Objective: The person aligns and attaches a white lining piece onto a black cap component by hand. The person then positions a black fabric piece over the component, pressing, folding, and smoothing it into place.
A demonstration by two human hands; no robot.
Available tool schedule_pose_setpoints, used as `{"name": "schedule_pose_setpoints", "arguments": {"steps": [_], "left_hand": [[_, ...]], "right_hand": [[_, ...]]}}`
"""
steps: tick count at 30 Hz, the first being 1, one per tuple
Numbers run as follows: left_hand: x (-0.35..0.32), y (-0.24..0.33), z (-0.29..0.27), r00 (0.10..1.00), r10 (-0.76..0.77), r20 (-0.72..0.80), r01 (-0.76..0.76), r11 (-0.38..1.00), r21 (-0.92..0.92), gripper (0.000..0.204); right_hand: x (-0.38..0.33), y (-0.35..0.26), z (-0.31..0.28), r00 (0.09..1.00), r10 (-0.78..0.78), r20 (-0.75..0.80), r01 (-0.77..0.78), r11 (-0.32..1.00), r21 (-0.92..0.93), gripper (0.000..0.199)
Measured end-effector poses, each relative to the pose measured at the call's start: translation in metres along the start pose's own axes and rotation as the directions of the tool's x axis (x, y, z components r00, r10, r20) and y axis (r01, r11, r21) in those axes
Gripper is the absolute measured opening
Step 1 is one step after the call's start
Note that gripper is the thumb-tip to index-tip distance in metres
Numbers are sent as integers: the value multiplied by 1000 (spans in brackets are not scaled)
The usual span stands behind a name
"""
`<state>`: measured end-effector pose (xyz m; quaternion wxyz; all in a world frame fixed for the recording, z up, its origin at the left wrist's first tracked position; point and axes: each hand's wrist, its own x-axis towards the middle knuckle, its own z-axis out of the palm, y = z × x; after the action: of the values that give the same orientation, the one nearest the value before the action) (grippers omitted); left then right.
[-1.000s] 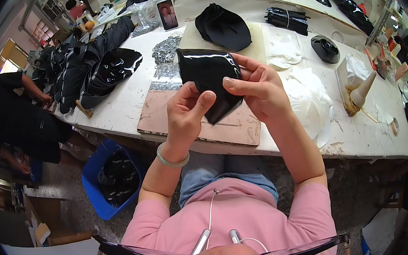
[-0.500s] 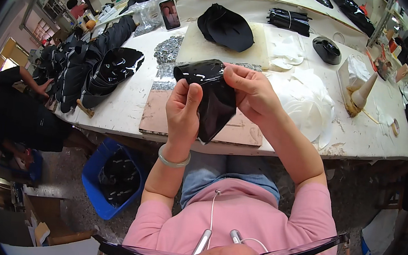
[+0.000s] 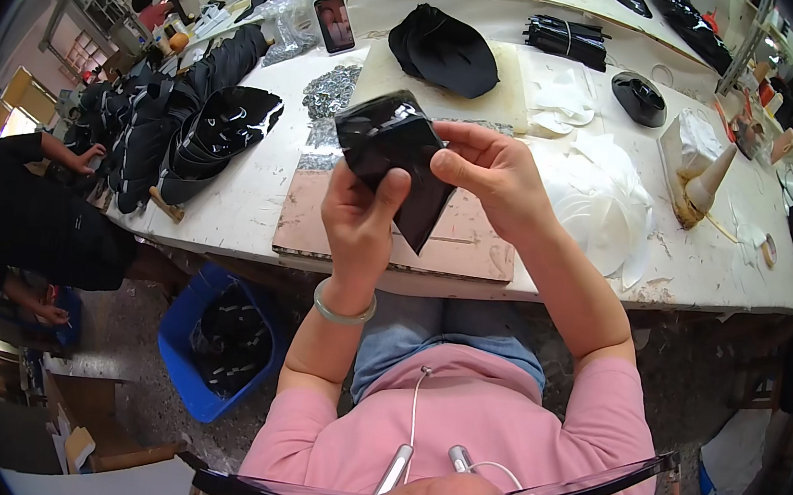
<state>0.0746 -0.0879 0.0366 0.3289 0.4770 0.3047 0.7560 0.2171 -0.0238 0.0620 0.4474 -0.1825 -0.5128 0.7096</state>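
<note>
A glossy black patent leather piece [image 3: 393, 141], folded over at its upper part, is held up above the near side of the table. My left hand [image 3: 364, 210] grips its left side, thumb across the front and the other fingers behind. At its right edge my right hand [image 3: 482, 170] pinches it between thumb and fingers. Beneath the hands lies a pinkish work board [image 3: 308, 214]. Beyond them a stack of matte black pieces [image 3: 444, 50] rests on a pale slab [image 3: 376, 76].
White cut pieces [image 3: 595, 201] lie to the right, near a brush-like cone in a glue pot [image 3: 697, 192]. Black pieces [image 3: 199, 145] heap up on the left. A phone [image 3: 333, 23] leans at the back. A blue bin [image 3: 177, 360] stands on the floor; a co-worker [image 3: 43, 210] is at left.
The black piece has been turned in my hands; its folded upper part now tilts up and shows a broader flat face. My left thumb has shifted onto its front.
</note>
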Motion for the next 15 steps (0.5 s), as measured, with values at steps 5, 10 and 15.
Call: {"name": "schedule_pose_setpoints", "arguments": {"steps": [5,10,15], "left_hand": [[10,2,-5,989,-149,4,147,972,-184,35],[-4,12,5,979,-160,124,145,982,120,42],[1,9,-4,995,-69,69,73,995,-66,37]], "right_hand": [[0,-3,-6,995,3,100,6,996,-90,27],[0,-10,-1,998,-64,23,68,978,-198,26],[-5,-11,-5,991,-29,134,55,979,-195,30]]}}
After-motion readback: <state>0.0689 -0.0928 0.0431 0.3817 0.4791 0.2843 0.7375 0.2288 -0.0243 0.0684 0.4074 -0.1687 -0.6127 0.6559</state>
